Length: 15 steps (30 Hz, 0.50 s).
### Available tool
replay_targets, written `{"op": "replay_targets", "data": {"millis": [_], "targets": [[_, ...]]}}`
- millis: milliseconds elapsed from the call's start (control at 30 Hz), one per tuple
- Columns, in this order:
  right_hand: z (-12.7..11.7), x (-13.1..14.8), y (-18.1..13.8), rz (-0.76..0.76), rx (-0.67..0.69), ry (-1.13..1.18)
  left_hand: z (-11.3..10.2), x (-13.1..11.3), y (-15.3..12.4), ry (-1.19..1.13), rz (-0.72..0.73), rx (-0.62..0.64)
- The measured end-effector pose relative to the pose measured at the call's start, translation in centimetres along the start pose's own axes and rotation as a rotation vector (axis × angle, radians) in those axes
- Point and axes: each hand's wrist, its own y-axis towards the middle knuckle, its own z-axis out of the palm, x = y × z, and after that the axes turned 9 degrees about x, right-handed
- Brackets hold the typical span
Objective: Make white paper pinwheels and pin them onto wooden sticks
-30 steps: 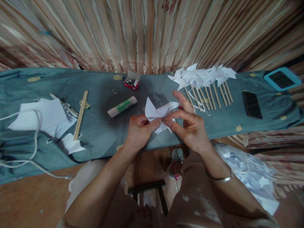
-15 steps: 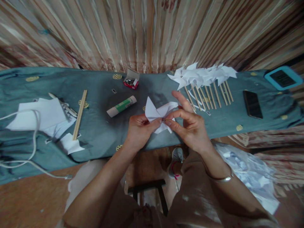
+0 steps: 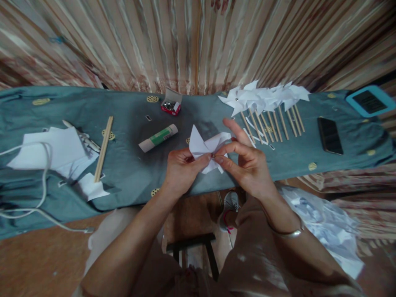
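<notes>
A white paper pinwheel with folded blades is held above the table's near edge. My left hand is closed on it from the left, thumb pressed near its centre. At that centre my right hand pinches a small shiny pin, thumb and forefinger together and the other fingers raised. The pin's point is hidden. Beyond my hands lie a glue stick with a green label and an opened small red box of shiny metal tacks.
Finished pinwheels on wooden sticks lie in a row at the back right. A black phone and a blue-framed device are farther right. Paper sheets, loose sticks and a white cable lie left.
</notes>
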Motion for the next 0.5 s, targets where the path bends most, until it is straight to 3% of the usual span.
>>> {"op": "replay_targets", "data": {"millis": [500], "targets": [[0.04, -0.02, 0.07, -0.005, 0.004, -0.017, -0.04, 0.07, -0.08, 0.012, -0.012, 0.003]]}}
